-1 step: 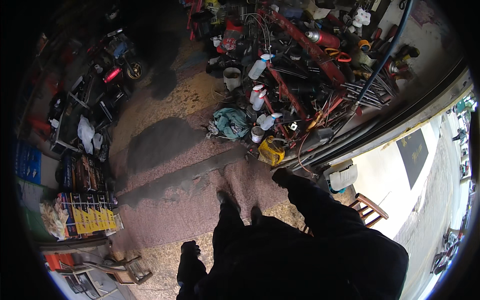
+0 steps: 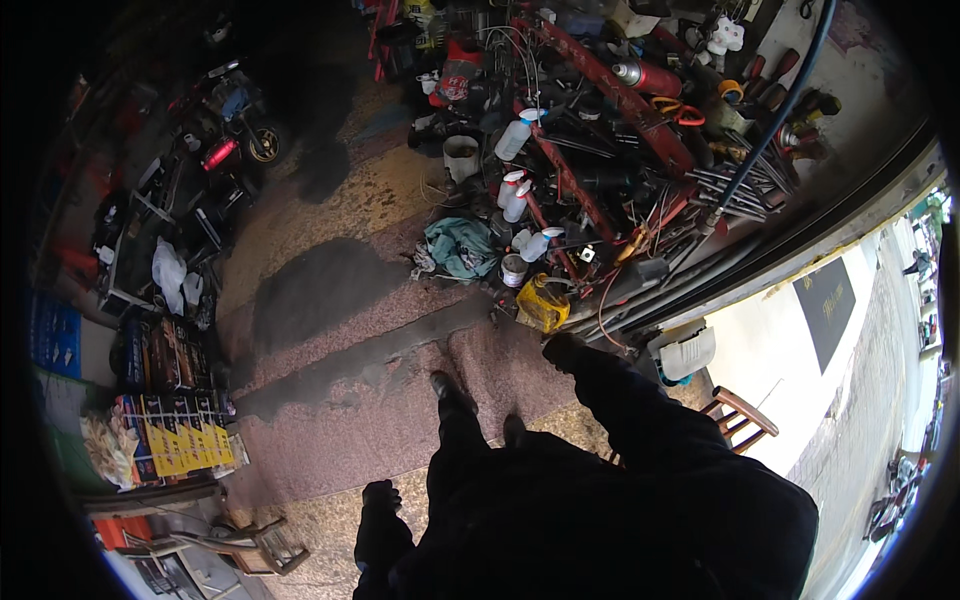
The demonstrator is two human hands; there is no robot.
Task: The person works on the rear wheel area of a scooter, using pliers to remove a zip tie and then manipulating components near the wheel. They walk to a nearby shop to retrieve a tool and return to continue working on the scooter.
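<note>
My left hand (image 2: 381,496) hangs low beside my left leg, its fingers curled into a loose fist with nothing visible in them. Under it lies the tan, speckled floor. My right hand (image 2: 563,352) reaches forward at the end of a dark sleeve. It is in deep shadow, so its fingers and anything in them cannot be made out. Nearest to it in the picture is a yellow plastic jug (image 2: 543,303) with its side cut open; I see no contact between them. My dark shoes (image 2: 440,382) are on the reddish carpet (image 2: 350,445).
Ahead to the right, tools, spray bottles (image 2: 519,135) and a red metal frame (image 2: 600,85) crowd together. A teal cloth (image 2: 461,248) lies beside them. Stacked boxes (image 2: 185,435) and a motorcycle (image 2: 235,130) stand left. A wooden stool (image 2: 743,412) is near the bright doorway at right.
My left foot shows slightly farther forward. Both hands are in nearly the same places.
</note>
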